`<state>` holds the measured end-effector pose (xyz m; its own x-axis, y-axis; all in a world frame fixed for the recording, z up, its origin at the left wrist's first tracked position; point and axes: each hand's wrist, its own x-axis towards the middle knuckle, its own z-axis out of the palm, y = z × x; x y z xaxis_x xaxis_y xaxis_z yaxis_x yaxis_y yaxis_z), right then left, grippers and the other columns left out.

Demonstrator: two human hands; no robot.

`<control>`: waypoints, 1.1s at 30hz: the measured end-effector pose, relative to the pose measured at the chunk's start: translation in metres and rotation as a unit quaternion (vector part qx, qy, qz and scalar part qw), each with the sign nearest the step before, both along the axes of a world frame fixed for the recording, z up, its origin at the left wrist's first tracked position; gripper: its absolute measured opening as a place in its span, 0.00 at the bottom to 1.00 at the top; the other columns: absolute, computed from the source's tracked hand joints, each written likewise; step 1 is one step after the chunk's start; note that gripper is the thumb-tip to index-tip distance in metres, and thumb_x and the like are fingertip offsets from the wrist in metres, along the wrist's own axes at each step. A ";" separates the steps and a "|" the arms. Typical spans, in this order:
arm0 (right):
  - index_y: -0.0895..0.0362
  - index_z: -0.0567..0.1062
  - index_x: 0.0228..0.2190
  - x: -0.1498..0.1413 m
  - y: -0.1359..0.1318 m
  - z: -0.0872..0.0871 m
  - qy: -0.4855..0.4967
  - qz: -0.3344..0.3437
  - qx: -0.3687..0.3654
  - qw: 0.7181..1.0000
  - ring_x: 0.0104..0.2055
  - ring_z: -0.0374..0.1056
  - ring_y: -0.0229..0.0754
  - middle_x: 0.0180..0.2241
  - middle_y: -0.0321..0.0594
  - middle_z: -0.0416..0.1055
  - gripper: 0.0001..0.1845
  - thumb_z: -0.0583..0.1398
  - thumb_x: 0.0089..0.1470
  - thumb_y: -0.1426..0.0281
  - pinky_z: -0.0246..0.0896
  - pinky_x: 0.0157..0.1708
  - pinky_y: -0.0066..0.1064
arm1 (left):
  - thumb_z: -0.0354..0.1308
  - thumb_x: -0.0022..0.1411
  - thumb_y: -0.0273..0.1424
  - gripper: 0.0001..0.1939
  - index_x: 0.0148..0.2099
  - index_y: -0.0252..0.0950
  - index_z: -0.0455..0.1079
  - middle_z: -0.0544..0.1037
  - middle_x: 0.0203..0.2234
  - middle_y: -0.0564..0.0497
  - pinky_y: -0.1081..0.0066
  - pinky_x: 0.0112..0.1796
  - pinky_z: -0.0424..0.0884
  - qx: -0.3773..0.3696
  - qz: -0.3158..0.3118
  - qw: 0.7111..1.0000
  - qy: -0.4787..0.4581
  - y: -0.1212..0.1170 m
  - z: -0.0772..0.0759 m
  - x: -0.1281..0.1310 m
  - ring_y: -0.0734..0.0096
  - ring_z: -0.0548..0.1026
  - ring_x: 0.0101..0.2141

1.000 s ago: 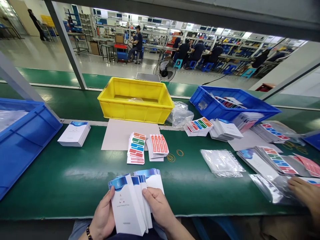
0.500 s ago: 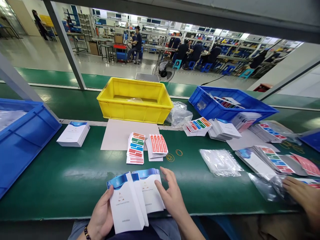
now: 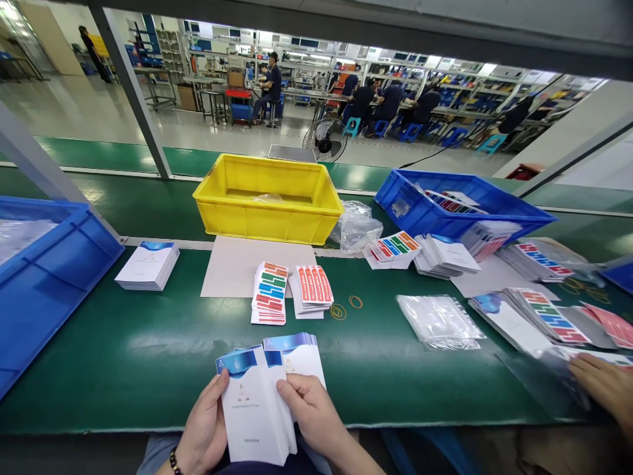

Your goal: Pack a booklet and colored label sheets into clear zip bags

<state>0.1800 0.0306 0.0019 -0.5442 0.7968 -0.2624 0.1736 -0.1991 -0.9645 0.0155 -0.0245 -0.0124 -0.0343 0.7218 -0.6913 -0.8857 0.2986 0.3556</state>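
Note:
Several white instruction booklets with blue wavy tops are fanned out at the table's near edge. My left hand is closed on their left side, thumb on the front. At their right edge, my right hand pinches booklets between thumb and fingers. Behind it, partly covered, a stack of the same booklets lies on the green table. Beyond sit a pile of multicoloured sticker sheets and a pile of red label sheets.
A yellow bin stands at the back, with blue bins at left and right. Another booklet stack is at left. Clear plastic bags and rubber bands lie rightward. A co-worker's hand works at far right.
My right hand has moved left and down from beside the stack, and its spread fingers have closed on the fanned booklets. The co-worker's hand has shifted slightly right.

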 end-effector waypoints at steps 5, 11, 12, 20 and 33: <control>0.58 0.63 0.16 0.000 0.000 0.001 0.001 -0.012 -0.005 1.000 0.22 0.47 0.34 0.18 0.32 0.53 0.27 0.51 0.51 0.49 0.47 0.23 0.26 | 0.60 0.55 0.32 0.08 0.35 0.31 0.74 0.80 0.28 0.46 0.65 0.37 0.72 0.023 -0.004 1.000 0.005 0.000 0.001 0.002 0.62 0.78 0.29; 0.58 0.63 0.15 -0.002 0.000 0.005 -0.004 -0.014 0.008 1.000 0.22 0.48 0.34 0.17 0.32 0.53 0.28 0.51 0.50 0.47 0.47 0.23 0.26 | 0.57 0.57 0.35 0.11 0.37 0.31 0.74 0.81 0.29 0.45 0.60 0.42 0.69 0.045 -0.032 0.998 -0.012 -0.001 0.003 0.004 0.57 0.78 0.33; 0.58 0.62 0.15 -0.002 0.000 0.004 -0.008 -0.017 0.009 1.000 0.22 0.48 0.34 0.17 0.32 0.53 0.28 0.51 0.50 0.47 0.47 0.22 0.26 | 0.57 0.57 0.35 0.12 0.37 0.31 0.74 0.81 0.30 0.45 0.59 0.43 0.68 0.044 -0.034 0.998 -0.016 -0.001 0.004 0.004 0.57 0.78 0.34; 0.56 0.55 0.14 -0.002 0.002 -0.003 -0.035 -0.048 0.001 0.998 0.21 0.44 0.32 0.17 0.31 0.48 0.28 0.53 0.48 0.47 0.41 0.20 0.25 | 0.54 0.58 0.38 0.16 0.39 0.30 0.75 0.81 0.34 0.43 0.56 0.49 0.64 0.057 -0.056 0.995 -0.059 0.000 0.009 0.003 0.53 0.76 0.39; 0.59 0.63 0.14 -0.008 0.001 -0.002 0.089 -0.102 -0.134 0.982 0.20 0.47 0.33 0.15 0.31 0.54 0.28 0.58 0.44 0.47 0.43 0.21 0.25 | 0.48 0.62 0.37 0.18 0.39 0.31 0.75 0.81 0.33 0.44 0.60 0.48 0.65 0.067 -0.061 0.990 -0.112 0.002 0.006 0.003 0.57 0.77 0.39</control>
